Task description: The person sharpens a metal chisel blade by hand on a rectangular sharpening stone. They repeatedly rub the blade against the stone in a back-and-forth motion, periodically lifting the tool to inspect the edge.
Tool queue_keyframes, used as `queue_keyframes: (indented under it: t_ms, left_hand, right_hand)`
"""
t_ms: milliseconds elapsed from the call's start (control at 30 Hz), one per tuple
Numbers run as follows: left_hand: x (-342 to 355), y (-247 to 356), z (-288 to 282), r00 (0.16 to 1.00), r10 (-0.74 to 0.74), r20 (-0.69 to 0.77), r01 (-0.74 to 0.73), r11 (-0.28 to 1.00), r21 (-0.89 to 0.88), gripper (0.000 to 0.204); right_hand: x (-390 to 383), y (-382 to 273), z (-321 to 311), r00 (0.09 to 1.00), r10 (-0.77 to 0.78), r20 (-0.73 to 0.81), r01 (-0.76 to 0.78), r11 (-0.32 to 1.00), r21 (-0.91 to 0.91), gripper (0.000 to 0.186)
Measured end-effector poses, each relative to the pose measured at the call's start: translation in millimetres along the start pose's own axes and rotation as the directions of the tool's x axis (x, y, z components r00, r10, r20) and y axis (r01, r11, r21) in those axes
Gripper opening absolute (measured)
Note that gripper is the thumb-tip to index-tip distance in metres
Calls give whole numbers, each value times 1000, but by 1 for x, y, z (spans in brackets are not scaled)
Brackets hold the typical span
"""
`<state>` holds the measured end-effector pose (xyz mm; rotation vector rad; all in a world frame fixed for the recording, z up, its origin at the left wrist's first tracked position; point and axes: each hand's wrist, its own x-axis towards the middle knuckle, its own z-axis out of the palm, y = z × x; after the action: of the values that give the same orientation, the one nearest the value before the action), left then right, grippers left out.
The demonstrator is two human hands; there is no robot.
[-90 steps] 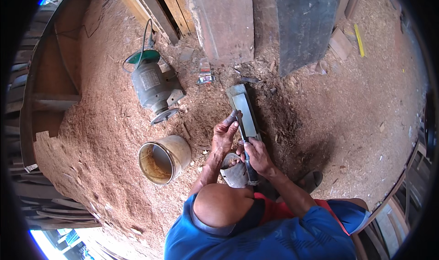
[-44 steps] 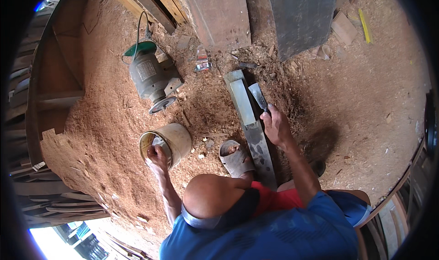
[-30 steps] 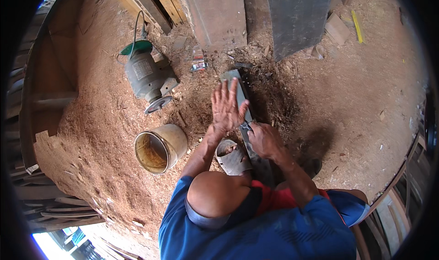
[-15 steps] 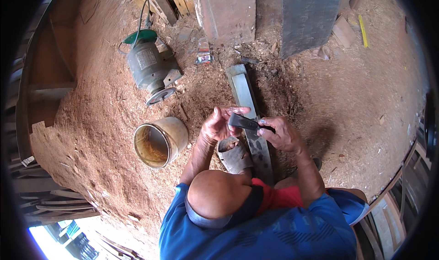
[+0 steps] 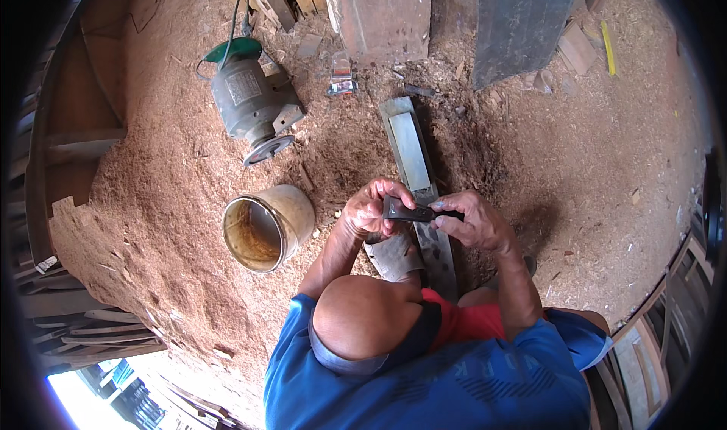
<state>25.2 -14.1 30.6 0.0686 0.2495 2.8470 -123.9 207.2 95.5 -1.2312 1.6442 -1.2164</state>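
Observation:
A dark metal blade (image 5: 410,211), broad at one end and narrow at the other, is held level between my two hands. My left hand (image 5: 369,207) has its fingers closed about the broad end. On the other side my right hand (image 5: 478,219) pinches the narrow end. Under and beyond the blade lies a long narrow board (image 5: 437,267), sloping away from me. A pale, flat rectangular sharpening stone (image 5: 410,151) rests on its far part. Close below my left hand is a worn, grey rounded piece (image 5: 395,257), partly hidden by my arm and head.
A stained bucket (image 5: 301,207) of murky liquid stands to the left. Beyond it, an electric motor (image 5: 244,95) with a disc and cable sits on the shavings-covered ground (image 5: 174,180). Upright panels (image 5: 386,17) stand at the far side. A yellow strip (image 5: 608,48) lies far right.
My left fingers, stretched out over the blade before, have curled onto its broad end. The blade has turned slightly in my hands. The whole view has shifted a little.

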Motion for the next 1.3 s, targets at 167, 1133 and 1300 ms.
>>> queue_keyframes:
  t_ms: [167, 1133, 1300]
  left_hand:
    - [4, 2, 4, 999, -23, 24, 24, 998, -54, 75]
    - [38, -4, 18, 741, 550, -386, -66, 631, 773, 24]
    - [36, -4, 14, 690, 519, -505, -95, 756, 648, 46]
  right_hand:
    - [7, -13, -6, 981, 178, 72, -184, 978, 98, 43]
    - [18, 2, 30, 892, 96, -442, -102, 995, 9, 19]
    - [16, 5, 34, 905, 124, -406, -117, 992, 44, 18]
